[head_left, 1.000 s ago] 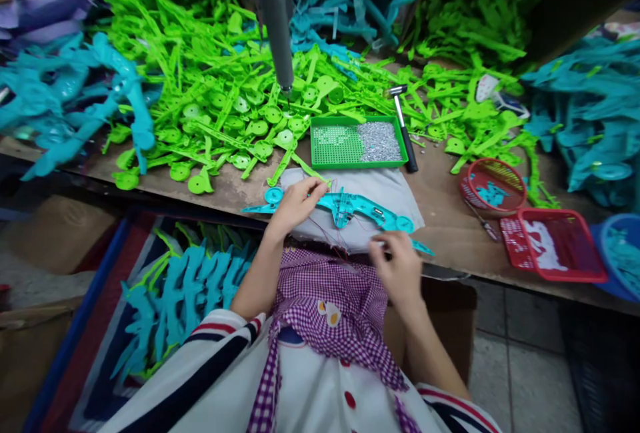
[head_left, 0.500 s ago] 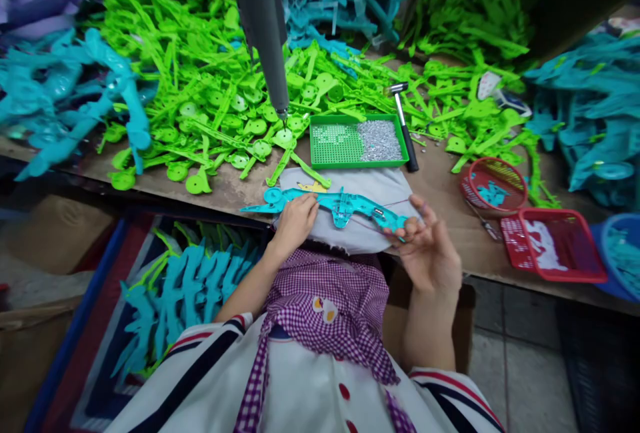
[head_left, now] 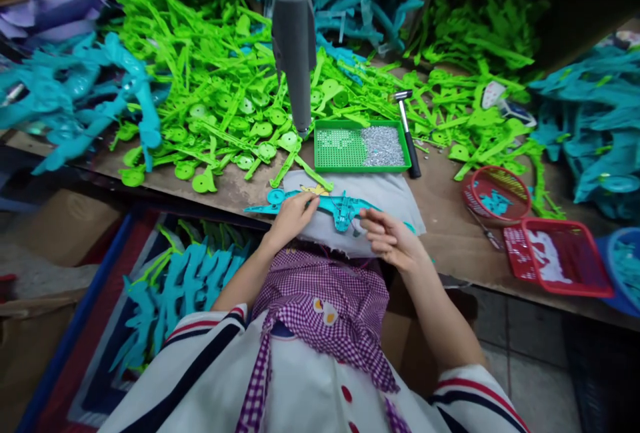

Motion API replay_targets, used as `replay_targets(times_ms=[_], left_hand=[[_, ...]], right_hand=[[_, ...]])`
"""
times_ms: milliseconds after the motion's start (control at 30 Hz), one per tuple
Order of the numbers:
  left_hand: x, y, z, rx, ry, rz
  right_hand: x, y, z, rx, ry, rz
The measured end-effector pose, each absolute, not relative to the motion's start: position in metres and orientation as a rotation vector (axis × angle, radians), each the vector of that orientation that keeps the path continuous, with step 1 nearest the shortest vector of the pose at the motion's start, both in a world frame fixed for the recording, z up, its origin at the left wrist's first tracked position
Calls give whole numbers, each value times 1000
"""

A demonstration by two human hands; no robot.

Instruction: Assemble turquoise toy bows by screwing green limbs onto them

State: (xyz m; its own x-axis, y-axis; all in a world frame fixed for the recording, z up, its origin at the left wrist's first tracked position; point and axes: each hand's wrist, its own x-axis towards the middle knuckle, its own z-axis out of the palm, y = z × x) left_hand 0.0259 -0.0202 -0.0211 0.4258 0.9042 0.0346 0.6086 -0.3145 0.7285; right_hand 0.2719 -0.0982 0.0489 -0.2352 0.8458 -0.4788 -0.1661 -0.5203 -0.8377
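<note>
A turquoise plastic toy bow piece (head_left: 343, 213) lies across the grey cloth (head_left: 407, 210) at the table's front edge, its hollow inner side up. My left hand (head_left: 295, 216) is closed on its left half, fingertips pinched near the top edge. Over the right half, my right hand (head_left: 390, 236) is closed, thumb and forefinger together beside the bow's middle crosspiece. Whatever those fingertips hold is too small to make out. A thin dark cord shows faintly near the crosspiece. The right hand hides much of the bow's right end.
A grey electric screwdriver (head_left: 295, 60) hangs above the green tray (head_left: 360, 168) of small metal pieces. Beside the tray lies a hammer (head_left: 407, 133). Lime-green parts (head_left: 215, 106) heap behind. Red baskets (head_left: 563, 223) stand right; a crate (head_left: 107, 306) of turquoise parts sits lower left.
My right hand has moved left from the bow's right end to its middle, and its fingers have closed. My left hand stays on the bow. The view has shifted slightly.
</note>
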Motion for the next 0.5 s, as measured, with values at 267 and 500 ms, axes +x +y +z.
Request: replay_targets(times_ms=[267,500], left_hand=[[26,-17,-23,2018,1309,590],[25,-11,-7,1980,1190,580]], right_hand=[[364,-127,74,-2272,-1421,180],[291,-95,12,-1936,-1899,119]])
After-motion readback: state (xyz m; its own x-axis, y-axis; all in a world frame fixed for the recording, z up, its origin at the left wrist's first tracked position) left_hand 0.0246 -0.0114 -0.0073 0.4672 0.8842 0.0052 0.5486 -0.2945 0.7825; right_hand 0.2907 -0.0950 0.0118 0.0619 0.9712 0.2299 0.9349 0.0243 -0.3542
